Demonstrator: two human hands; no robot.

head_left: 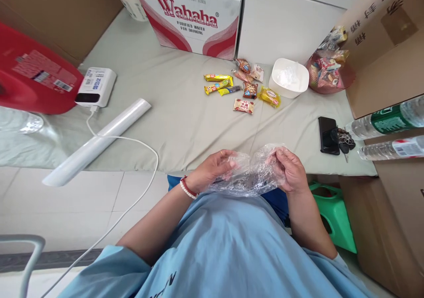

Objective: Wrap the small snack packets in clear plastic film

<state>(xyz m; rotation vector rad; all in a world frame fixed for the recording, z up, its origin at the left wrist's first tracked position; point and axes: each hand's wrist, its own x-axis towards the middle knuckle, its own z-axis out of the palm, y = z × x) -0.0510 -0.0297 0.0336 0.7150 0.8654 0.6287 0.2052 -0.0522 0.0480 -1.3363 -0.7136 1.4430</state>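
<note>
Both my hands hold one crumpled clear plastic bag (252,174) close to my body, above my lap. My left hand (212,170), with a ring and a bead bracelet at the wrist, pinches the bag's left side. My right hand (290,169) grips its right side. Farther off on the grey cloth lie several small wrapped snacks (243,90). A white bowl (289,78) lined with clear plastic stands to their right, beside a pink bag of snacks (327,70).
A roll of clear film (99,141) lies at left, near a white power bank (96,86) with a cable. A Wahaha water carton (195,15) stands at the back. A phone and keys (333,135), two water bottles (387,132), cardboard boxes and a green stool (334,212) are at right.
</note>
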